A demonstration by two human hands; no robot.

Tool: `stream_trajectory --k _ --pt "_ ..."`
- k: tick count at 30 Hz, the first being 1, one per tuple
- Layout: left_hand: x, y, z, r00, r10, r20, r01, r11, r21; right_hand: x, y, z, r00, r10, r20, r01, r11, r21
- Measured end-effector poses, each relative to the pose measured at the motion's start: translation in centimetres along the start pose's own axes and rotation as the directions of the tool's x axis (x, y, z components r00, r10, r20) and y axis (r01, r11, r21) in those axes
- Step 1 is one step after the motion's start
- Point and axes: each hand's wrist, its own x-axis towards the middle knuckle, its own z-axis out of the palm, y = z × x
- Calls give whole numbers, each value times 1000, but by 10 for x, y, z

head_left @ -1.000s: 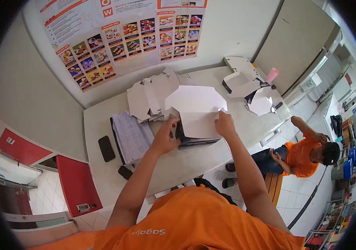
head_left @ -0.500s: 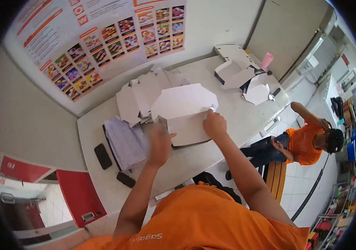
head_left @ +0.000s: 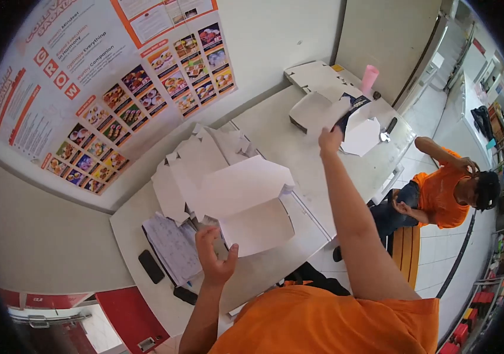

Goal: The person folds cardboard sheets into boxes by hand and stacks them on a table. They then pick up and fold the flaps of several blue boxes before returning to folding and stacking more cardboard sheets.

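Observation:
A white cardboard box (head_left: 258, 227) stands on the table with its lid raised and leaning back. By its left front corner is my left hand (head_left: 216, 259), thumb and fingers apart. My right hand (head_left: 330, 140) reaches across to the far right, its fingers closed on the edge of a white carton (head_left: 330, 118) that is blurred. Beside that carton lie an open white carton (head_left: 310, 111) and another with dark printed sides (head_left: 362, 137). A pile of white cartons (head_left: 175, 177) sits behind and left of the open box.
Papers on a clipboard (head_left: 172, 245) and a black phone (head_left: 151, 266) lie on the table's left. A pink cup (head_left: 369, 78) and a flat white box (head_left: 317, 76) stand at the far end. On a wooden bench (head_left: 404, 251) at the right sits a person in orange (head_left: 438, 197).
My right hand has left the open box and moved far right to the other cartons. My left hand has shifted slightly down beside the box. The view has turned a little.

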Motion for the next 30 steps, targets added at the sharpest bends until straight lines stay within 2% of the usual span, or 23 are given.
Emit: stream_trajectory --k 1,3,6,7,8,9,10,11,12,13,14,15,16,17,19,21,22,23,24,25,27,28,30 --pt "7 1 -1 1000 2 -1 -2 1000 8 8 -12 -6 960 -278 19 278 951 -136" --pt "17 5 0 997 33 -66 -37 997 -71 -17 -100 -72 959 -281 46 281 960 1" --pt "29 9 2 994 -70 -85 45 963 -267 -40 -193 -177 932 -254 259 211 960 185" --pt "36 13 3 992 -75 -104 44 961 -273 -47 -207 -205 930 -310 196 226 906 357" --pt "44 18 6 985 -160 -67 107 865 -490 -57 -221 -234 928 -350 127 239 822 517" --pt "50 24 7 974 -228 -9 161 717 -678 -78 -255 -272 912 -330 245 121 785 608" --pt "53 33 7 973 -229 -18 155 713 -684 -98 -278 -301 878 -317 360 -10 739 674" --pt "55 43 6 950 -294 101 241 493 -836 -105 -277 -312 875 -325 358 -2 738 675" --pt "60 59 2 918 -321 232 315 238 -919 -111 -276 -322 780 -379 498 -53 752 657" --pt "66 79 -5 880 -382 281 359 148 -922 -118 -273 -331 660 -421 623 -102 771 629" --pt "58 58 5 720 -537 440 416 -174 -893 -135 -261 -330 549 -350 759 13 911 412" --pt "41 55 1 922 -286 262 297 85 -951 -154 -257 -324 603 -434 669 117 878 464" --pt "25 56 -3 994 36 102 87 290 -953 -174 -255 -319 640 -516 570 225 835 502" --pt "22 61 -7 994 96 53 11 394 -919 -191 -247 -318 632 -518 576 227 835 502" --pt "14 82 -13 988 149 -24 -98 507 -857 -225 -228 -323 700 -699 145 691 715 111" --pt "4 99 -14 989 124 -79 -133 529 -838 -256 -208 -338 749 -550 370 577 815 44" --pt "3 102 -17 958 267 -104 -250 600 -760 -262 -203 -343 733 -564 380 590 805 55" --pt "3 105 -19 907 406 -111 -371 647 -667 -262 -200 -346 731 -265 628 335 942 7" --pt "-1 116 -25 908 417 -24 -291 590 -753 -263 -196 -348 592 62 803 74 989 -131" --pt "-9 121 -24 889 456 43 -266 590 -762 -263 -189 -348 584 55 810 87 988 -130" --pt "-22 127 -17 842 535 74 -306 585 -751 -262 -170 -342 361 -81 929 1 996 86" --pt "-24 122 -18 842 535 72 -306 584 -751 -262 -166 -335 361 -81 929 3 996 85" --pt "-21 106 -20 893 443 83 -319 752 -577 -252 -162 -311 513 -378 770 409 897 168"
